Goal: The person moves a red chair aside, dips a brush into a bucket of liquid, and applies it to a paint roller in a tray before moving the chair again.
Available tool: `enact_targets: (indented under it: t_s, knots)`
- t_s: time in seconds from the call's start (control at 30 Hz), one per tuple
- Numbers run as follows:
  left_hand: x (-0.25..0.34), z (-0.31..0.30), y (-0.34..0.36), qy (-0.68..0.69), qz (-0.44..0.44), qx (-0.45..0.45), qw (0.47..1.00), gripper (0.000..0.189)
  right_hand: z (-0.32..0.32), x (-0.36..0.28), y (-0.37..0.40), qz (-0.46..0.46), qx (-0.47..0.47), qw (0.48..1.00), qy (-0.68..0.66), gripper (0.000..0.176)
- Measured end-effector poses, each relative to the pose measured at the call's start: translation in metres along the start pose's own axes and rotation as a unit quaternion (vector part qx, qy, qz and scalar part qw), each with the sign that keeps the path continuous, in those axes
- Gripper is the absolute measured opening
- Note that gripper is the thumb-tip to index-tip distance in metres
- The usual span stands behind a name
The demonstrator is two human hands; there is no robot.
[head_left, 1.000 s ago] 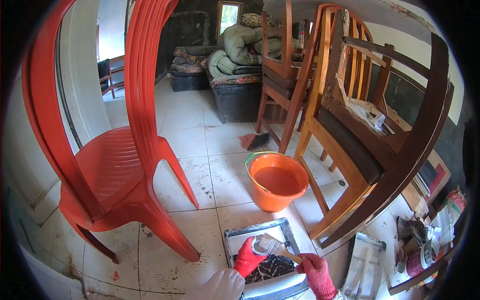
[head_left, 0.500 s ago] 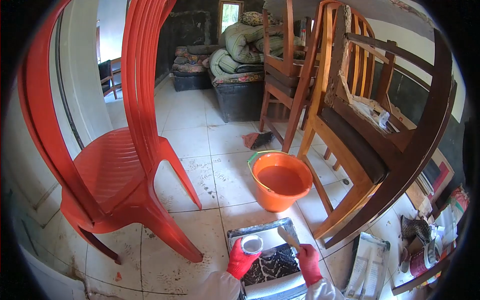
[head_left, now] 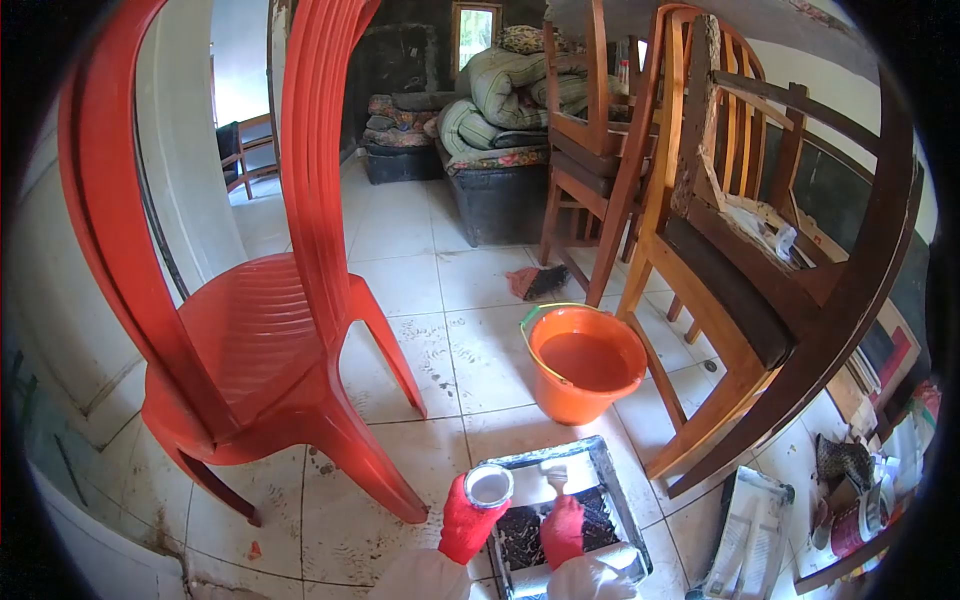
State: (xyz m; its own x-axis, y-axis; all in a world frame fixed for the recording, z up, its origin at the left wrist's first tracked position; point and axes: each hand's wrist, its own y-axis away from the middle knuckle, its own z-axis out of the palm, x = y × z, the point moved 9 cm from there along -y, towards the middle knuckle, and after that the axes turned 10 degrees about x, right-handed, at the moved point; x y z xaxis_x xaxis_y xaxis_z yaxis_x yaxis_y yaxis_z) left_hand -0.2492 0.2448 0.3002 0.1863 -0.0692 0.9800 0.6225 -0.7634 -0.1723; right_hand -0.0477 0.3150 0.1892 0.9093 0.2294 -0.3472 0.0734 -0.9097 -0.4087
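My left hand [head_left: 468,527], in a red glove, is wrapped round a small can [head_left: 491,485] with white paint inside, held up at the left edge of a black paint tray [head_left: 607,468]. Over that tray my right hand [head_left: 562,530], also red-gloved, grips a paintbrush [head_left: 555,474], whose head points to the far end. White paint coats the tray's far part, while its ribbed middle is black with white streaks. A white paint roller [head_left: 527,583] lies across the near end, partly hidden by my right sleeve.
An orange bucket [head_left: 570,405] of reddish liquid stands beyond the tray. To the left is a red plastic chair [head_left: 250,370]; stacked wooden chairs [head_left: 730,300] rise at right. A second, paint-stained tray [head_left: 742,540] lies right, near cans [head_left: 850,520]. A rag [head_left: 537,282] lies farther back.
My right hand has moved left and inward over the tray, bringing the paintbrush with it. My left hand still holds the can. The whole view has shifted slightly, moving things rightward.
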Motion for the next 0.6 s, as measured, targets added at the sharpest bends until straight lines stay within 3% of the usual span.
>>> enact_targets:
  t_s: [0.2,0.3,0.4,0.5,0.53,0.6]
  knots:
    - [0.009,-0.003,0.003,-0.002,-0.007,0.005,1.000,0.060,-0.004,-0.055,0.034,-0.100,-0.038,0.990,-0.087,0.033]
    - [0.005,0.001,0.004,0.023,-0.002,-0.004,1.000,0.060,-0.020,-0.067,0.041,-0.158,-0.046,0.982,-0.093,0.027]
    - [0.003,0.005,0.006,0.027,0.011,-0.007,1.000,0.061,-0.046,-0.051,0.023,-0.067,-0.084,0.980,-0.167,0.018]
    - [-0.005,0.014,0.008,0.022,0.031,-0.009,0.999,0.063,-0.076,-0.024,0.009,0.001,-0.046,0.981,-0.189,0.011]
    - [-0.005,0.017,0.008,0.023,0.029,-0.013,0.999,0.063,-0.080,-0.011,0.005,0.042,-0.081,0.980,-0.179,0.011]
    - [-0.009,0.024,0.009,0.013,0.021,-0.025,0.999,0.063,-0.098,0.009,-0.005,0.038,-0.039,0.975,-0.214,0.015]
